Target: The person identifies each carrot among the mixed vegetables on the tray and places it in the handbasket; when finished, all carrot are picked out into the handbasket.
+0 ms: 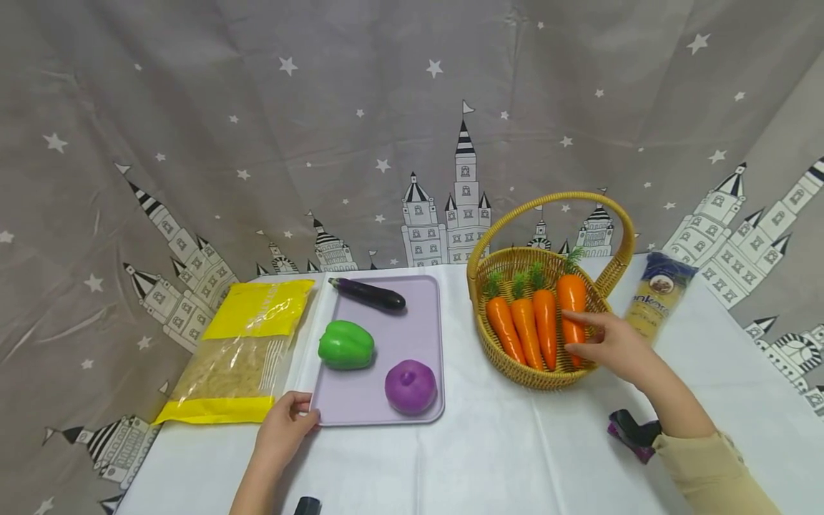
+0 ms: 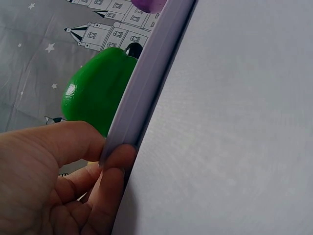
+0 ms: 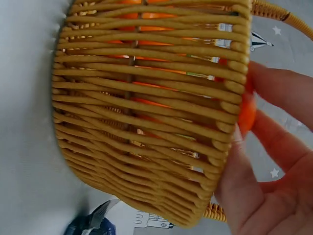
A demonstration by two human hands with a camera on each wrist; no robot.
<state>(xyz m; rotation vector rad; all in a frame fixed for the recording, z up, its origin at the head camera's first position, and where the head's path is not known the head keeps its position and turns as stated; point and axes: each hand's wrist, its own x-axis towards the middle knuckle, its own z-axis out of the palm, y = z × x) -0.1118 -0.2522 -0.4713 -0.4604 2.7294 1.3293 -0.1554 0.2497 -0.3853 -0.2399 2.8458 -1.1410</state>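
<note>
My left hand (image 1: 283, 427) grips the near left corner of a lilac tray (image 1: 380, 415), thumb above and fingers under the rim in the left wrist view. On the tray lie an eggplant (image 1: 370, 294), a green bell pepper (image 1: 346, 345) and a purple onion (image 1: 410, 387). At the right, a woven basket (image 1: 543, 379) with a tall handle holds several orange carrots. My right hand (image 1: 614, 347) reaches over its right rim and holds the rightmost carrot (image 1: 571, 295) between thumb and fingers. That carrot still lies in the basket; in the right wrist view the wickerwork mostly hides it.
A yellow pasta bag (image 1: 238, 350) lies left of the tray. Another pasta pack (image 1: 658, 293), blue at the top, lies right of the basket, behind my right arm. A grey castle-print curtain (image 1: 360, 143) hangs behind the white-covered table (image 1: 476, 458).
</note>
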